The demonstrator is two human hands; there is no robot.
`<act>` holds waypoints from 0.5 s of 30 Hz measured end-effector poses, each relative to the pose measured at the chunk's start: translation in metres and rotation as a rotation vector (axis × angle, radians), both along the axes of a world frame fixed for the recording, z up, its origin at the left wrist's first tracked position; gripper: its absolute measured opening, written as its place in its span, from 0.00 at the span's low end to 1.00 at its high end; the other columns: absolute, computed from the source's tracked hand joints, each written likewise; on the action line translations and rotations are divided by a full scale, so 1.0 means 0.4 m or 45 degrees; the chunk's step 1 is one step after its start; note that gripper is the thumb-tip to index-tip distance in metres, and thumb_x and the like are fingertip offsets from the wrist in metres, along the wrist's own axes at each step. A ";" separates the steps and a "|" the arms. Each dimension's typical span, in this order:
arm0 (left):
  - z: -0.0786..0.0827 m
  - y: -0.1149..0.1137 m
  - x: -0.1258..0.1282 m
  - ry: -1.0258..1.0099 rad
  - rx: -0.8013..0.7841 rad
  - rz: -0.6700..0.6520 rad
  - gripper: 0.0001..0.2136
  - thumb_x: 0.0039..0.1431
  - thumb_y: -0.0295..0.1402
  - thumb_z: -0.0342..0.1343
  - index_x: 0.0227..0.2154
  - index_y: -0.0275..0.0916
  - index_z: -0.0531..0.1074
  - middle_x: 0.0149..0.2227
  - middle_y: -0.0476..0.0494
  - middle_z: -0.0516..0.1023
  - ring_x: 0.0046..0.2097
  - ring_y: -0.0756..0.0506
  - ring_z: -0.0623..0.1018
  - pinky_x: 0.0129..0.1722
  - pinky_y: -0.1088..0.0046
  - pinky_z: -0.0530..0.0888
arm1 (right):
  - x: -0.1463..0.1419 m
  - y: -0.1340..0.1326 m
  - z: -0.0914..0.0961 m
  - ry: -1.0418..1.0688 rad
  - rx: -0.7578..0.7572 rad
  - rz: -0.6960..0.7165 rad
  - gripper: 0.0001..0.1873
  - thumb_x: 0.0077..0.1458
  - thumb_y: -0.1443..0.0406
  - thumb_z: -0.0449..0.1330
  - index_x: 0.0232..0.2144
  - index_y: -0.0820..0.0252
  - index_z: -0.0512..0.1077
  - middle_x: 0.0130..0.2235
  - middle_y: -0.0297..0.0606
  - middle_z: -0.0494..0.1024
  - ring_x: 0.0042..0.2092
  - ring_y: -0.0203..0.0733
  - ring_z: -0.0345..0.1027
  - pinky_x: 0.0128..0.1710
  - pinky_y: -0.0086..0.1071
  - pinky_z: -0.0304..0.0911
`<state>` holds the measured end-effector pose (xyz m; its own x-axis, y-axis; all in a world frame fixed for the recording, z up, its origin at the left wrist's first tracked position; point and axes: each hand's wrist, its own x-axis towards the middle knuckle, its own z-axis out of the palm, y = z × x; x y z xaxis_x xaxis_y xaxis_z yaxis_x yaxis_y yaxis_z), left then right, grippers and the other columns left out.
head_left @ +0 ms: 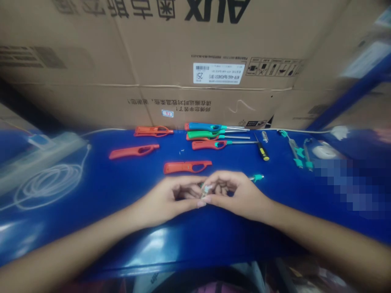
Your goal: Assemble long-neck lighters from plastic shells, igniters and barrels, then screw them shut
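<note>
My left hand [180, 194] and my right hand [233, 193] meet over the near middle of the table. Between their fingertips is a small lighter part [205, 190], pale and see-through with a teal bit; fingers cover much of it. Just beyond my right hand, a teal piece with a metal tip [258, 178] pokes out, its other end hidden. An orange lighter casing half [187, 167] lies close past my left hand. Farther left are a red-orange casing piece [134, 151] and another orange casing piece [152, 131].
Several long-nosed lighters, one blue [201, 126] and one red [210, 145], lie by the cardboard box [171, 49]. A yellow-black screwdriver [262, 151] and a small clear part [264, 136] sit right of them. Teal-ended lighter innards [295, 152], a coiled white cable [50, 185] and a power strip [39, 162] flank the table [146, 244].
</note>
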<state>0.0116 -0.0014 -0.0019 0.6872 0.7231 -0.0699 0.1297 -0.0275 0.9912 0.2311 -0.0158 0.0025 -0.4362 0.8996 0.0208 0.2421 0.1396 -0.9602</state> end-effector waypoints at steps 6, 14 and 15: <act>-0.001 0.028 -0.027 0.115 0.087 0.236 0.13 0.58 0.34 0.64 0.45 0.38 0.77 0.38 0.44 0.83 0.39 0.46 0.81 0.44 0.64 0.79 | 0.040 0.011 -0.016 -0.679 0.697 0.147 0.08 0.60 0.66 0.59 0.41 0.58 0.75 0.36 0.36 0.74 0.33 0.36 0.66 0.31 0.30 0.59; 0.003 0.040 -0.036 0.170 -0.019 0.232 0.08 0.57 0.34 0.65 0.37 0.36 0.77 0.32 0.50 0.77 0.34 0.50 0.76 0.38 0.73 0.74 | 0.064 0.034 -0.019 -1.019 0.953 0.483 0.11 0.67 0.65 0.53 0.48 0.56 0.73 0.49 0.41 0.72 0.39 0.39 0.67 0.34 0.33 0.61; 0.004 0.038 -0.033 0.173 -0.054 0.213 0.07 0.57 0.33 0.65 0.36 0.36 0.77 0.31 0.50 0.77 0.33 0.51 0.75 0.37 0.75 0.73 | 0.064 0.035 -0.020 -1.013 0.960 0.504 0.12 0.67 0.65 0.53 0.48 0.56 0.72 0.49 0.41 0.72 0.39 0.40 0.68 0.35 0.33 0.62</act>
<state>-0.0018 0.0137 -0.0002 0.5397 0.8210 -0.1862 0.2616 0.0467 0.9641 0.2569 -0.0018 -0.0055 -0.8143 0.5740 0.0862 0.5506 0.8109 -0.1982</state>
